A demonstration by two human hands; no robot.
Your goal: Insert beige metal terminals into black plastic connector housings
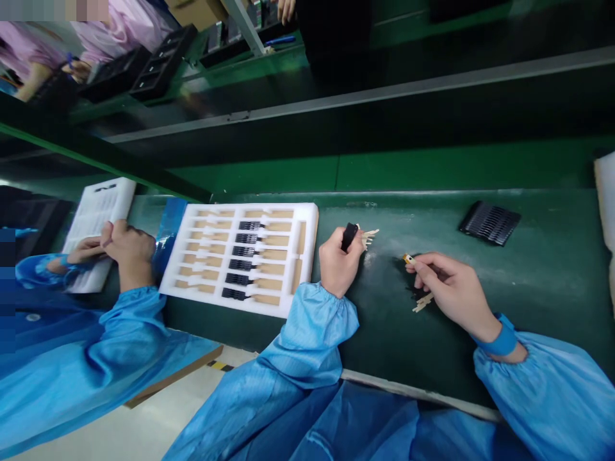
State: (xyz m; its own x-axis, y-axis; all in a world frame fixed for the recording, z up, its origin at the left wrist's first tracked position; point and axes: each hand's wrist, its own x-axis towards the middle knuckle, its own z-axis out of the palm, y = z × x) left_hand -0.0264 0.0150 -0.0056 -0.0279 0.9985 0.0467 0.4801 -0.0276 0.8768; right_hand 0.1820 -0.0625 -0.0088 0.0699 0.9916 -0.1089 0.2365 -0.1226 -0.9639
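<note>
My left hand [340, 261] is closed around a small black piece [350, 237] beside the white foam tray [312, 256]. Several thin cream strips [369, 235] stick out past its fingers; whether it holds them too, I cannot tell. To the right, my right hand [454, 288] pinches a small flat part [408, 258] with an orange and white tip. Below those fingers, more cream strips [423, 302] with dark ends lie on the green table [384, 346]. Black ribbed pieces [241, 251] fill several slots in the middle of the tray.
A black ribbed stack [490, 223] lies at the right of the table. On the left, a co-worker's hands [127, 250] are over another white tray [98, 211]. A green bar [106, 153] crosses above the left side. People in pink sit beyond, near black trays [163, 61].
</note>
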